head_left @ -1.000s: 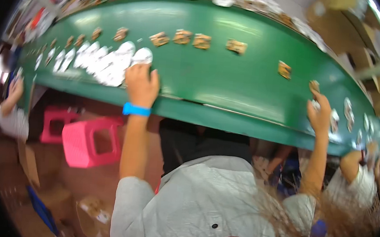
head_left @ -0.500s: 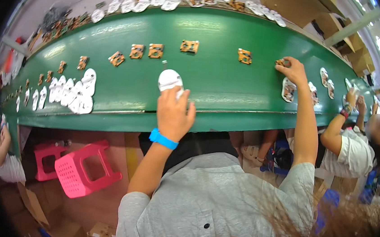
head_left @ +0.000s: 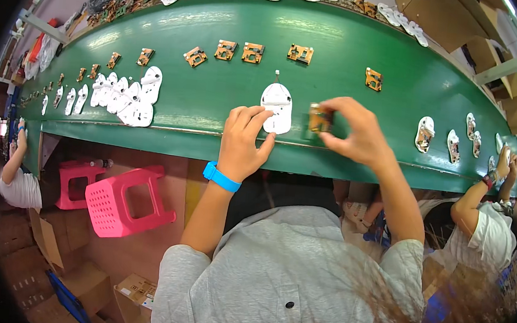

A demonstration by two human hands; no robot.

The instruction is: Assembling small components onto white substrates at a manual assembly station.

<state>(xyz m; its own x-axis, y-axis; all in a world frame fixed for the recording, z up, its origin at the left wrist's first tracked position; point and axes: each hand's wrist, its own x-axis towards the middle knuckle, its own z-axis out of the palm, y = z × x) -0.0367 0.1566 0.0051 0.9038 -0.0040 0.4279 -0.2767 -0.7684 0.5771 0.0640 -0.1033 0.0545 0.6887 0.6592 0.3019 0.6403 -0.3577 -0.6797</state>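
A white oval plastic shell (head_left: 277,105) lies on the green belt in front of me, a thin lead with a small white connector rising from its far end. My left hand (head_left: 245,139), with a blue wristband, rests at the shell's lower left edge. Its fingers are spread and the index fingertip touches that edge. Just right of the shell, my right hand (head_left: 356,133) pinches a small orange-brown circuit board (head_left: 319,119) between thumb and fingers; the board is tilted and slightly blurred.
Several circuit boards (head_left: 252,53) line the belt (head_left: 208,108) beyond the shell. White shells are bunched (head_left: 133,112) at left; shells with boards (head_left: 424,134) lie at right. More parts fill the far ledge. A co-worker's hand (head_left: 503,163) works at far right. Pink stools (head_left: 122,211) stand below.
My right hand has come left and nearer with the circuit board, lifting it off the belt. The shell has turned more upright, its inner side showing, and my left hand has shifted to its lower left edge.
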